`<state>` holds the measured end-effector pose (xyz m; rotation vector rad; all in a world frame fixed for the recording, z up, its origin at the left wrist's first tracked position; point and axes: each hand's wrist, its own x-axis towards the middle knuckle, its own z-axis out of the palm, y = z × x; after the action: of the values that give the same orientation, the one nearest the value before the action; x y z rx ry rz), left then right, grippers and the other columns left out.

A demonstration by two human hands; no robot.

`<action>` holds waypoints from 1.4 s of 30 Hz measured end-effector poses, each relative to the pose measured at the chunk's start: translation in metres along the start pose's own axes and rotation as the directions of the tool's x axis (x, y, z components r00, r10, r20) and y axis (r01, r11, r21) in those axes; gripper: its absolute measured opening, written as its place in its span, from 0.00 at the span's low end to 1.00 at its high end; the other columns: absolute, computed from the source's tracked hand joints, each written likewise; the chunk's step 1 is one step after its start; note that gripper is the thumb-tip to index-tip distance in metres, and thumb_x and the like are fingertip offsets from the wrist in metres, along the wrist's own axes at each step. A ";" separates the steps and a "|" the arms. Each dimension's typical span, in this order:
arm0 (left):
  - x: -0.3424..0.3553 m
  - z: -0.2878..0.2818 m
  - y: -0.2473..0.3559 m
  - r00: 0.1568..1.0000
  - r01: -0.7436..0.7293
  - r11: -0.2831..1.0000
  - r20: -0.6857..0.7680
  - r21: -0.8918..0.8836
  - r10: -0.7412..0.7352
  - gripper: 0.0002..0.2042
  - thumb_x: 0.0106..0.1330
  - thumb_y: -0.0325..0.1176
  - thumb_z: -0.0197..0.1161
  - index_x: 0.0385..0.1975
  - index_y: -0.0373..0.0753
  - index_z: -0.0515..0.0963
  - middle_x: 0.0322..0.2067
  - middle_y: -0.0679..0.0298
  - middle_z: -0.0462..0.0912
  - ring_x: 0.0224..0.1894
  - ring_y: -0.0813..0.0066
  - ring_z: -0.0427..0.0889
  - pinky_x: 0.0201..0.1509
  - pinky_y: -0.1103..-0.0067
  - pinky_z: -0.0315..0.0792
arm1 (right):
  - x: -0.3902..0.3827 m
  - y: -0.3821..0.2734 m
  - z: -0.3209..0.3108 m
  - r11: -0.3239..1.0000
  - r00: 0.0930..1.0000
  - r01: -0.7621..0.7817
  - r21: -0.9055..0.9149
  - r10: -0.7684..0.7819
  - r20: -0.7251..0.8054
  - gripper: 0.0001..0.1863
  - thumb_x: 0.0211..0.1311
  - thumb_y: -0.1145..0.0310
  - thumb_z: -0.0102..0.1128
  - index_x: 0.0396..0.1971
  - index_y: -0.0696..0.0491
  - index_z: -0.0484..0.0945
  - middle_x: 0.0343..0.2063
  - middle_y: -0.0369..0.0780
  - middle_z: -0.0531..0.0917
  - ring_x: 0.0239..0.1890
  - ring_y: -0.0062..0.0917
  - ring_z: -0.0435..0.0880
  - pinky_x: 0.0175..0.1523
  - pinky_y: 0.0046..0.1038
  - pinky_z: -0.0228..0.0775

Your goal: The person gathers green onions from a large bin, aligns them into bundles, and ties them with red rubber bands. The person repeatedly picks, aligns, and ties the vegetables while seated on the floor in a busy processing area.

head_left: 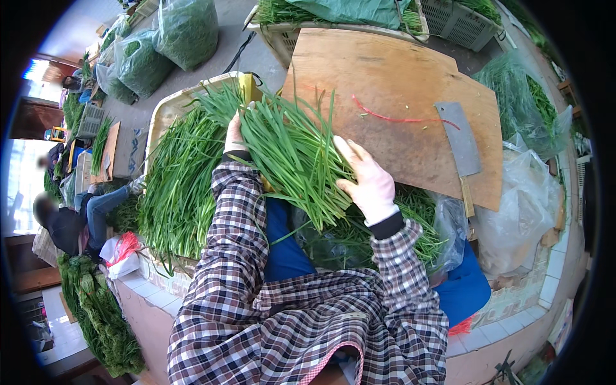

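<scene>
Left hand [235, 136] grasps a bundle of garlic chives [289, 151] at its left side; leaves hide most of the fingers. Right hand [366, 183] is unclenched, fingers extended and thumb spread, set against the bundle's right edge. Bundle position: between both hands. Left of the left hand: cream plastic crate [165, 110] filled with loose garlic chives [176, 183]. Beyond the right hand: wooden board [385, 70] bearing a red strip [401, 120] and, farther right, a cleaver [461, 138], handle toward the wearer.

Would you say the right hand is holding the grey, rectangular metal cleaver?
No, the cleaver lies on the brown wooden board, apart from the right hand.
</scene>
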<state>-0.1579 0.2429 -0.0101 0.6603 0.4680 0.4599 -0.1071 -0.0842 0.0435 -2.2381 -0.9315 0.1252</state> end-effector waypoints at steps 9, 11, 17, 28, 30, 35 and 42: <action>0.012 -0.011 0.003 0.994 0.090 0.995 -0.059 0.048 -0.087 0.17 0.60 0.43 0.64 0.43 0.38 0.77 0.32 0.66 0.81 0.33 0.70 0.81 0.39 0.73 0.78 | 0.013 0.025 0.020 0.999 0.999 -0.036 -0.036 0.037 0.021 0.18 0.56 0.62 0.59 0.48 0.32 0.78 0.23 0.39 0.77 0.27 0.35 0.79 0.32 0.36 0.70; 0.006 -0.004 0.003 0.995 0.074 0.995 -0.078 0.065 -0.069 0.18 0.60 0.42 0.64 0.44 0.37 0.77 0.33 0.66 0.81 0.34 0.70 0.80 0.40 0.73 0.77 | -0.022 0.040 0.009 1.000 1.000 0.018 -0.010 -0.018 -0.004 0.18 0.56 0.65 0.59 0.48 0.33 0.79 0.22 0.40 0.76 0.24 0.35 0.77 0.29 0.34 0.69; 0.006 -0.009 0.008 0.999 0.034 0.996 -0.023 0.084 -0.033 0.18 0.62 0.41 0.61 0.47 0.37 0.76 0.34 0.64 0.81 0.34 0.67 0.81 0.39 0.71 0.78 | -0.170 0.150 0.003 0.854 0.979 -0.111 -0.509 0.182 0.091 0.08 0.55 0.59 0.61 0.27 0.46 0.83 0.19 0.38 0.77 0.20 0.32 0.78 0.24 0.33 0.68; 0.007 -0.025 0.024 0.993 -0.038 0.998 0.110 0.054 0.032 0.18 0.63 0.42 0.62 0.45 0.36 0.74 0.26 0.70 0.80 0.29 0.73 0.79 0.42 0.72 0.76 | -0.082 0.054 -0.059 0.991 0.992 -0.117 -0.061 0.114 -0.047 0.11 0.56 0.63 0.61 0.39 0.47 0.82 0.30 0.39 0.82 0.34 0.31 0.81 0.40 0.31 0.72; 0.009 -0.019 0.018 0.993 0.013 1.000 0.120 -0.002 -0.012 0.18 0.62 0.42 0.62 0.45 0.35 0.74 0.26 0.70 0.80 0.29 0.72 0.79 0.42 0.73 0.76 | -0.040 0.042 -0.043 0.929 0.991 -0.131 0.346 0.126 0.036 0.12 0.60 0.66 0.58 0.43 0.51 0.81 0.40 0.42 0.83 0.43 0.32 0.82 0.50 0.27 0.70; -0.004 0.004 0.017 0.992 0.078 0.996 0.107 -0.052 -0.073 0.16 0.62 0.41 0.63 0.43 0.36 0.76 0.27 0.69 0.80 0.29 0.70 0.79 0.38 0.71 0.77 | 0.009 0.031 -0.016 0.845 0.944 -0.321 0.427 0.250 0.215 0.15 0.52 0.70 0.65 0.43 0.51 0.81 0.38 0.40 0.83 0.41 0.24 0.81 0.48 0.25 0.71; -0.003 0.012 0.016 0.983 0.119 0.989 0.148 -0.088 -0.106 0.15 0.62 0.40 0.63 0.43 0.37 0.76 0.27 0.69 0.80 0.31 0.73 0.79 0.41 0.71 0.76 | -0.014 0.031 0.026 0.982 0.992 0.122 -0.142 -0.124 -0.005 0.06 0.51 0.62 0.60 0.20 0.46 0.80 0.21 0.35 0.75 0.29 0.30 0.78 0.33 0.31 0.71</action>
<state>-0.1578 0.2472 0.0094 0.5662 0.3427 0.3233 -0.1079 -0.0942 0.0022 -2.2990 -1.0988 -0.0135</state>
